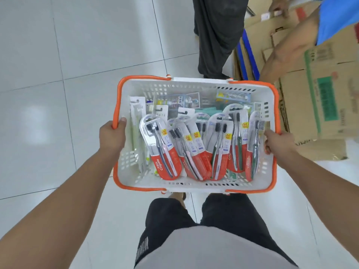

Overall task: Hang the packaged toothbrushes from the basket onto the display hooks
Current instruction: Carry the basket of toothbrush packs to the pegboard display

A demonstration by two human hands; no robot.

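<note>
A white plastic basket (196,185) with an orange rim is held level in front of me, above the floor. My left hand (111,137) grips its left rim and my right hand (278,141) grips its right rim. Inside lie several packaged toothbrushes (161,150) with red and white cards, leaning side by side. More mixed packs (234,96) lie at the far end of the basket. No display hooks are in view.
White tiled floor (58,74) stretches to the left. Flattened and stacked cardboard boxes (318,98) stand at the right. A person in dark trousers (215,35) stands just beyond the basket, and another person's arm (281,55) reaches over the boxes.
</note>
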